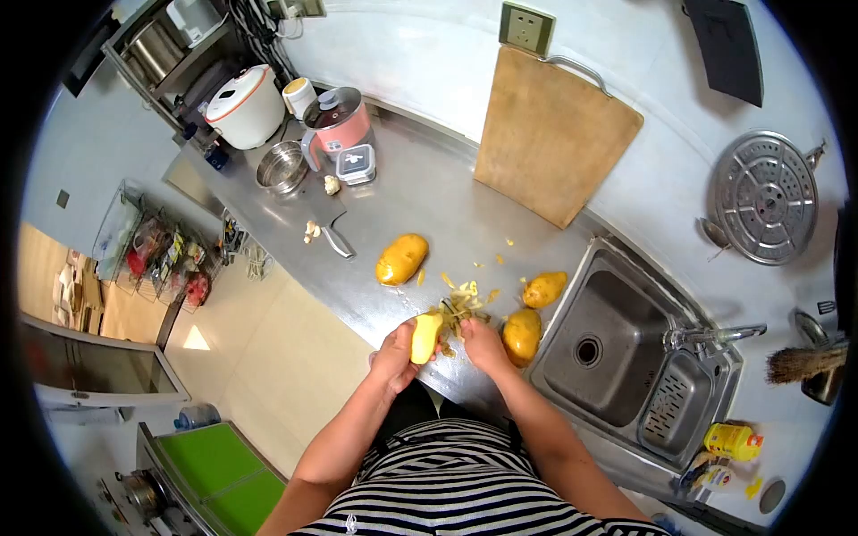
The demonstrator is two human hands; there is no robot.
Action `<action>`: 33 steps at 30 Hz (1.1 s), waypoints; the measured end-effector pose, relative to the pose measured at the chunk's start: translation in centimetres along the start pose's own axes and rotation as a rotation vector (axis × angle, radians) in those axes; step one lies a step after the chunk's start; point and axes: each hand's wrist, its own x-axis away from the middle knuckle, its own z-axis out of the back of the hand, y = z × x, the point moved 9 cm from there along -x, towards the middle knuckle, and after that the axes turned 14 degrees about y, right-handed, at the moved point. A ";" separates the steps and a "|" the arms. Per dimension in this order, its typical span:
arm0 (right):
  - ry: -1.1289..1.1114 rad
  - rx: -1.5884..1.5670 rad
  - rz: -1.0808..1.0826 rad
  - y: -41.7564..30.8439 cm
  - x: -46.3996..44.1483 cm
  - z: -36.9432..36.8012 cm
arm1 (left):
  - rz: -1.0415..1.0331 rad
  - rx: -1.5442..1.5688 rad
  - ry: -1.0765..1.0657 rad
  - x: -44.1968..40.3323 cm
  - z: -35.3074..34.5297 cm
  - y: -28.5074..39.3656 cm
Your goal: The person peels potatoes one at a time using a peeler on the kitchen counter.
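Note:
My left hand (393,355) is wrapped around a mostly peeled, pale yellow potato (426,338) at the counter's front edge. My right hand (483,345) is closed on what looks like a peeler (450,308), its head pointing left toward the potato and partly lost among the peelings. A heap of potato peelings (466,295) lies just beyond both hands. Right of my right hand rests an unpeeled potato (522,336), with a smaller potato (544,289) behind it. Another unpeeled potato (402,259) lies farther back on the left.
A steel sink (617,330) with a faucet (715,334) is on the right. The wooden cutting board (554,134) leans on the wall. A small curved knife (337,239), garlic (332,184), a steel bowl (281,168), a pink pot (340,125) and a rice cooker (243,107) stand left.

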 end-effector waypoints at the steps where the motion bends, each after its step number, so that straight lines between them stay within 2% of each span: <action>1: -0.009 0.004 0.004 -0.1 0.1 -0.2 | 0.000 0.008 0.007 0.1 0.1 0.3; 4: 0.008 -0.041 0.040 -1.4 0.4 0.6 | 0.113 0.134 0.059 -0.7 0.6 0.0; 6: 0.057 -0.160 0.115 -3.4 1.4 1.5 | 0.114 0.138 0.070 -0.8 0.9 -0.2; 10: 0.047 -0.108 0.250 -6.2 3.9 2.0 | 0.108 0.186 0.139 -1.2 1.4 -0.7; 13: 0.074 -0.069 0.355 -7.4 4.6 2.3 | 0.108 0.234 0.081 -1.2 0.9 -0.8; 14: 0.042 -0.023 0.225 -5.3 3.2 1.1 | 0.108 0.234 0.081 -1.2 0.9 -0.8; 16: 0.068 -0.007 0.159 -2.4 0.4 0.1 | 0.183 0.203 0.078 -1.0 0.7 -1.4; 18: 0.096 -0.046 0.043 -1.2 -0.7 0.8 | 0.168 0.173 0.066 -0.3 0.3 -1.0; 19: 0.091 -0.046 0.047 -1.6 -0.5 1.0 | 0.158 0.163 0.062 0.1 0.3 -0.9; 21: -0.009 -0.259 0.024 -2.5 0.5 1.0 | 0.160 0.157 0.077 -0.1 0.7 -1.0; 25: -0.043 -0.272 0.126 -5.4 3.3 1.7 | 0.227 0.293 0.116 -1.2 1.7 -1.8; 28: -0.024 -0.064 0.316 -6.6 5.0 1.3 | 0.262 0.368 0.076 -1.3 1.1 -1.9; 31: 0.096 -0.008 0.352 -6.6 4.0 1.8 | 0.256 0.284 0.132 -1.4 1.4 -2.1; 32: 0.001 0.082 0.155 -4.8 2.5 0.8 | 0.295 0.275 0.104 -1.7 1.5 -2.7; 33: 0.005 0.081 0.160 -4.1 1.5 0.4 | 0.329 0.264 0.074 -1.8 1.4 -3.0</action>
